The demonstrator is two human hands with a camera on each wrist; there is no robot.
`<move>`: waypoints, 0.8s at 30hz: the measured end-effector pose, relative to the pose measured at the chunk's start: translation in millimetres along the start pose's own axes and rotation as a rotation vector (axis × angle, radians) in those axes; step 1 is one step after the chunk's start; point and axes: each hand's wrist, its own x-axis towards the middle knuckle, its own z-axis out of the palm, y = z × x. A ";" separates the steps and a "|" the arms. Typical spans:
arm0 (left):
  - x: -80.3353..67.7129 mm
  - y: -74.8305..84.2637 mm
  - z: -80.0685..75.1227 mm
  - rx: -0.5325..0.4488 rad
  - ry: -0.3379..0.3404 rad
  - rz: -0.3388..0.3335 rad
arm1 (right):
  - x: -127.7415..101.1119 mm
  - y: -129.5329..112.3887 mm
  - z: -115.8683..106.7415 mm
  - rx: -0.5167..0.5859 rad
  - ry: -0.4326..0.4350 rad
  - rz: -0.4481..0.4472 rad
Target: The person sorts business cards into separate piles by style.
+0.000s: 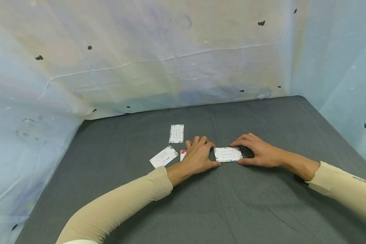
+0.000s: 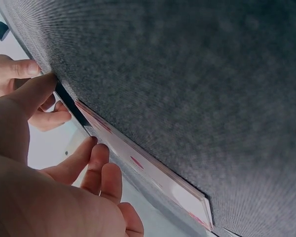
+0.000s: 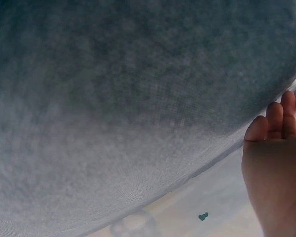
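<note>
A white card with a floral border (image 1: 227, 154) lies flat on the grey cloth table (image 1: 231, 203). My left hand (image 1: 211, 155) holds its left end, thumb at the near corner and curled fingers at the far corner. At the card's right end my right hand (image 1: 243, 154) grips the same way, between thumb and forefinger. The left wrist view shows the card (image 2: 138, 165) edge-on, with my left hand's fingers (image 2: 91, 160) on it and the right hand's fingertips beyond. In the right wrist view only the right hand (image 3: 274, 163) and the cloth show.
Three more cards lie to the left: one (image 1: 176, 133) further back, one (image 1: 163, 157) tilted, and a red-patterned one (image 1: 183, 154) partly under my left hand. Pale plastic sheeting (image 1: 170, 67) walls the table at the back and both sides.
</note>
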 end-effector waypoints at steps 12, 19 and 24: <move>0.3 -0.4 -0.7 -0.004 -0.009 -0.018 | 0.0 1.5 0.6 0.009 0.004 0.001; -2.2 -1.0 -2.5 0.002 -0.001 -0.021 | 1.4 0.2 0.8 0.004 0.003 -0.006; -3.5 -2.4 -3.0 0.004 0.001 -0.023 | 4.5 0.7 -0.1 -0.001 0.002 -0.022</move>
